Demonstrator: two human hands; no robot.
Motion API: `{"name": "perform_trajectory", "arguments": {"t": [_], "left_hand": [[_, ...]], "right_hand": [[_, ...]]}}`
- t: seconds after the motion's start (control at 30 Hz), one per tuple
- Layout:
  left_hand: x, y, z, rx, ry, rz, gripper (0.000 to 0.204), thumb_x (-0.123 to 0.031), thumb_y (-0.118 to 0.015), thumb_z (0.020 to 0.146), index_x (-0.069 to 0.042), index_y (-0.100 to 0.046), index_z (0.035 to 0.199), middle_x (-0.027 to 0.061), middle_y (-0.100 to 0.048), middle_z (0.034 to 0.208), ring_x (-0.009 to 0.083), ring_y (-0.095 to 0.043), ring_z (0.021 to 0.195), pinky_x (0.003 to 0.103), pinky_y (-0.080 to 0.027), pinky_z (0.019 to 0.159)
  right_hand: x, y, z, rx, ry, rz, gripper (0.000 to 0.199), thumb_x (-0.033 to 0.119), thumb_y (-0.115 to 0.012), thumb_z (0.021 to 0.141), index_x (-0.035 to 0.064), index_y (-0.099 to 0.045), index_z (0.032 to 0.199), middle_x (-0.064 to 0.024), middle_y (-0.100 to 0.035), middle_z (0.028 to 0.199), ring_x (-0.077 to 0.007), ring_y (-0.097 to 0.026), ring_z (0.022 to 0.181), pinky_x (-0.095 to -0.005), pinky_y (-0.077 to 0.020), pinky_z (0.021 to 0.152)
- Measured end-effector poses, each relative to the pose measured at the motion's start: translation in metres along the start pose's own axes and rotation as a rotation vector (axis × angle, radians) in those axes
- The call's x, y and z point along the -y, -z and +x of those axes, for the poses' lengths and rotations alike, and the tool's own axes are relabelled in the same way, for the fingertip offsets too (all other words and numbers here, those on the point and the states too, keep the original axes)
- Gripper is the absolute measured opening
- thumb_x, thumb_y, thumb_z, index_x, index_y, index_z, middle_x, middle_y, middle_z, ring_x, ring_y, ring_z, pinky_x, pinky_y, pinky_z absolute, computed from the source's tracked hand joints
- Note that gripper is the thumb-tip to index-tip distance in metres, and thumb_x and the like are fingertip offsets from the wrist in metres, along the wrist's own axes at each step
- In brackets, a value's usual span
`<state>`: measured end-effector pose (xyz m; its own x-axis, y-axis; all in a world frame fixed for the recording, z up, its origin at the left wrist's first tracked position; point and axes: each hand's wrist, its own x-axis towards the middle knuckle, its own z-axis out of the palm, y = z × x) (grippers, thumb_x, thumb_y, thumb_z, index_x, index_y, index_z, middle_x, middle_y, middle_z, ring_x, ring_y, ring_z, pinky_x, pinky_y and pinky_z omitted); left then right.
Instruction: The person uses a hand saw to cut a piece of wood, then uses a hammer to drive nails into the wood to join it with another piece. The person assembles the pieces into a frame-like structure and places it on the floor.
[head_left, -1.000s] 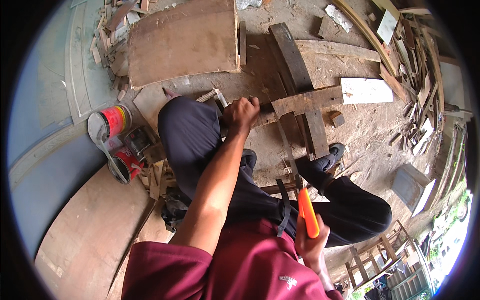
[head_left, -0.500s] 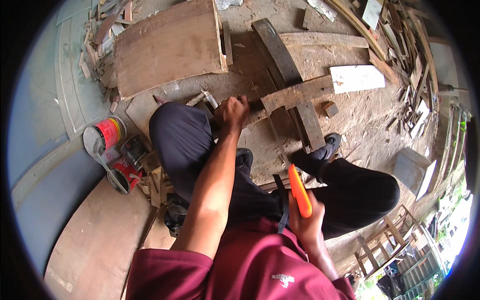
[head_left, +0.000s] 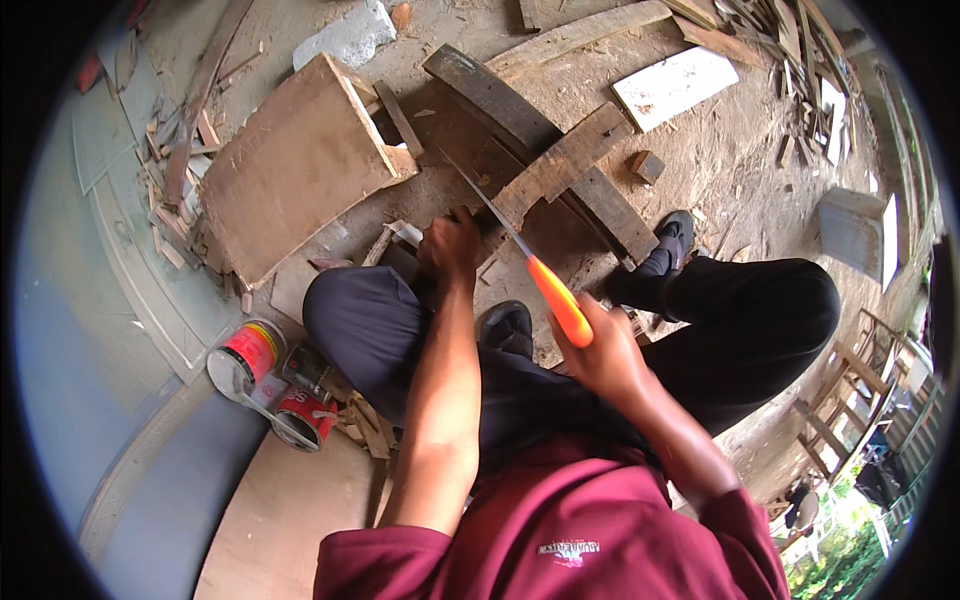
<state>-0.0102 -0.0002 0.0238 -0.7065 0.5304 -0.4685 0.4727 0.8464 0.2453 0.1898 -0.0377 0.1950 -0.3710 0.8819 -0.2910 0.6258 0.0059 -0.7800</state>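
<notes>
My right hand [head_left: 602, 350] is closed around the orange handle of a handsaw [head_left: 558, 303]. The saw's thin blade points away and to the left, passing over the near end of a brown wooden plank [head_left: 572, 158]; whether its teeth touch the wood I cannot tell. That plank lies across a dark, thick timber beam [head_left: 615, 218] on the ground. My left hand [head_left: 450, 245], fingers curled, grips the plank's near left end, which it largely hides. Both forearms reach forward between my bent knees.
A wooden box-like piece [head_left: 290, 165] stands at the far left. Paint cans [head_left: 245, 355] sit beside my left knee. A white board [head_left: 675, 88], a small wood block [head_left: 647, 166] and piled scrap wood [head_left: 800, 60] lie to the right. A metal-grey box [head_left: 855, 230] is farther right.
My right hand has raised the saw from beside my lap, up and forward, so its blade now reaches over the plank. My left hand stays at the plank's end. The view has turned.
</notes>
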Motion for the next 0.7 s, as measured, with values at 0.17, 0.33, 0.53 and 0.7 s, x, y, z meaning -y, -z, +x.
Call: {"name": "perform_trajectory", "arguments": {"t": [0.17,0.33,0.53,0.7], "left_hand": [[0.006,-0.011,0.005,-0.032,0.032,0.006,0.057,-0.047,-0.041,0.088,-0.001,-0.075,0.084,0.0245,-0.070,0.089,0.0427,-0.069,0.088,0.049,-0.054,0.080],[0.016,-0.022,0.011,-0.084,0.022,0.070,0.058,-0.048,-0.041,0.088,0.000,-0.074,0.086,0.0251,-0.070,0.091,0.0429,-0.069,0.090,0.050,-0.053,0.080],[0.006,-0.013,0.001,-0.116,-0.026,-0.006,0.057,-0.047,-0.042,0.088,0.000,-0.074,0.084,0.0265,-0.070,0.091,0.0442,-0.068,0.089,0.051,-0.053,0.080],[0.006,-0.011,0.005,-0.116,0.015,0.065,0.058,-0.047,-0.041,0.088,0.001,-0.074,0.085,0.0257,-0.070,0.092,0.0428,-0.069,0.090,0.050,-0.053,0.081]], "right_hand": [[-0.008,0.022,-0.040,-0.013,0.002,0.039,0.020,0.011,-0.072,0.085,0.0036,-0.055,0.077,-0.0164,-0.052,0.056,-0.0384,-0.055,0.048,-0.0402,-0.0412,0.044],[0.002,0.053,-0.075,-0.007,0.035,-0.052,0.015,0.004,-0.073,0.082,0.0019,-0.058,0.079,-0.0156,-0.056,0.059,-0.0359,-0.061,0.052,-0.0388,-0.0460,0.047],[-0.019,0.013,-0.014,0.041,-0.046,0.104,0.021,0.013,-0.070,0.088,0.0013,-0.054,0.079,-0.0214,-0.052,0.059,-0.0436,-0.055,0.055,-0.0427,-0.0410,0.047],[-0.004,0.058,-0.098,-0.020,0.022,0.010,0.018,0.004,-0.073,0.082,0.0029,-0.055,0.076,-0.0148,-0.054,0.058,-0.0352,-0.060,0.051,-0.0367,-0.0437,0.045]]}}
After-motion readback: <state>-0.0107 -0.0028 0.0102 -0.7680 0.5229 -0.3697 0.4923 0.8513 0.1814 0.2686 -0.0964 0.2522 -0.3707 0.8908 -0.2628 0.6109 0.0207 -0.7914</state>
